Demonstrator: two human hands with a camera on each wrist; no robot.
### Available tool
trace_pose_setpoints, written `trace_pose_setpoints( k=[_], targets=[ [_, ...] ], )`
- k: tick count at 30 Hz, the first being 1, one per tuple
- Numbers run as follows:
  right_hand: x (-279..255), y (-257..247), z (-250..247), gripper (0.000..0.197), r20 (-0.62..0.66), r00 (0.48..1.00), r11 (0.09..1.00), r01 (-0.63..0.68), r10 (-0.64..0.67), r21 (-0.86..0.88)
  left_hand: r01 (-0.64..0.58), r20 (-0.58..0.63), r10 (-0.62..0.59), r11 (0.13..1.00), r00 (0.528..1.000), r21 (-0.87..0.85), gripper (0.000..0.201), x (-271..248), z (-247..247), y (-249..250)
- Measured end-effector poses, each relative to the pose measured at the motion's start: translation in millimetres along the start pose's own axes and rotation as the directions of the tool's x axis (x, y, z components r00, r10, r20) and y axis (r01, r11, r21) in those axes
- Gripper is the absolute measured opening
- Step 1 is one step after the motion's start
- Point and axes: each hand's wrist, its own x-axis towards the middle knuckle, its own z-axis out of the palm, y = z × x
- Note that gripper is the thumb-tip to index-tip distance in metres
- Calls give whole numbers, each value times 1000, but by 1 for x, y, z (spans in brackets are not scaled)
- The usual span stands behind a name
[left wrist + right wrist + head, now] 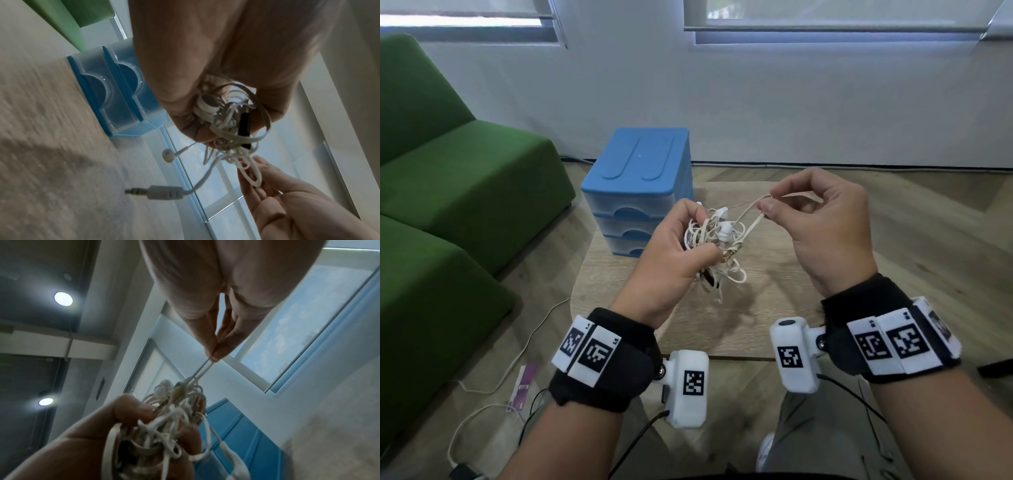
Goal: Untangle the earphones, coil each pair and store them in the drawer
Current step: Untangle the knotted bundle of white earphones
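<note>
- Head view: above the table (774, 308), the left hand (678, 253) grips the tangled earphones (714, 246); the right hand (822, 222) pinches a loop, drawer unit (637, 192) behind.
- Left wrist: a plug (156, 192) dangles free.
- Right wrist: loop taut; easing slowly should avoid tightening knots.

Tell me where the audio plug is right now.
In the left wrist view, the audio plug dangles free on its cord below the earphone tangle gripped by the left hand, above the table.

The blue drawer unit (637, 192) stands just beyond the hands, with bare tabletop (774, 308) below and right.
</note>
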Motion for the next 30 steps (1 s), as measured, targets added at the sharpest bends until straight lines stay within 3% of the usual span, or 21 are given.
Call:
trace_pose_setpoints(
  k=[5,9,12,14,18,22,26,30],
  targets=[
    [-1,4,0,24,-23,1000,1000,-1,1,-30,32,12,-31,998,999,-53,31,0,0,4],
    [4,8,-5,31,31,997,994,-75,73,79,61,-7,-62,993,998,-104,30,-2,-2,3],
    [6,5,-8,35,-5,1000,978,-17,19,209,86,-5,-87,989,996,-121,27,-3,-3,3],
    [8,2,-8,36,5,1000,978,11,-13,208,98,11,-97,985,995,-142,26,-4,-3,4],
    [7,1,-7,43,84,996,998,-46,43,37,107,37,-102,973,994,-206,26,-6,-2,6],
    [6,-2,-10,28,278,948,988,-139,151,-63,114,18,-113,978,993,-173,28,-6,-3,6],
    [-1,-8,-14,12,468,879,983,-13,98,-182,101,-6,-102,989,995,-112,32,-8,-2,5],
    [-1,-11,-16,9,461,887,990,81,-20,-113,83,-2,-83,995,997,-53,36,-9,-3,3]
  ],
)
